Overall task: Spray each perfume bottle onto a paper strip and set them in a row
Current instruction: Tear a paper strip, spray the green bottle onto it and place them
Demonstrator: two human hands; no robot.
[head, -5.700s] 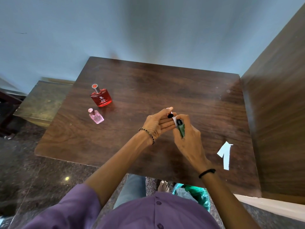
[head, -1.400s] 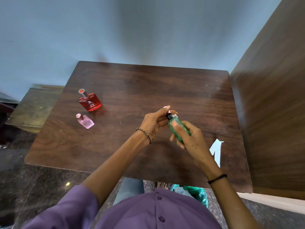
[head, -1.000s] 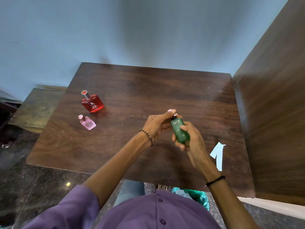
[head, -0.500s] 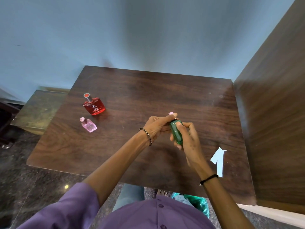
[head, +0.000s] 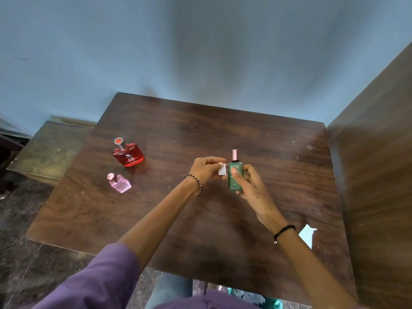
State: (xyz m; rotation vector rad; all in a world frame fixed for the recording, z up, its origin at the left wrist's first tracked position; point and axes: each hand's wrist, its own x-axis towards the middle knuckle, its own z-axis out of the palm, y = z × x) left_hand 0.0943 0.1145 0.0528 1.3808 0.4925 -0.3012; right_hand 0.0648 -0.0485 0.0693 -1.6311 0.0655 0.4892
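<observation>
Three perfume bottles are seen in the head view. A green bottle [head: 235, 178], capped in pink, is gripped upright by the right hand [head: 249, 186] above the table [head: 256, 253]; a paper strip [head: 222, 169] is pinched in the left hand [head: 206, 169], just beside it. A red bottle [head: 128, 155] and a pink bottle [head: 120, 184] are stood well apart at the left. Another paper piece [head: 307, 235] is left near the right edge. If set down carelessly, the tall green bottle could be tipped, or the row misaligned.

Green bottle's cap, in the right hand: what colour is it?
Metallic pink, on the green perfume bottle held by the right hand; the head view shows it.
</observation>
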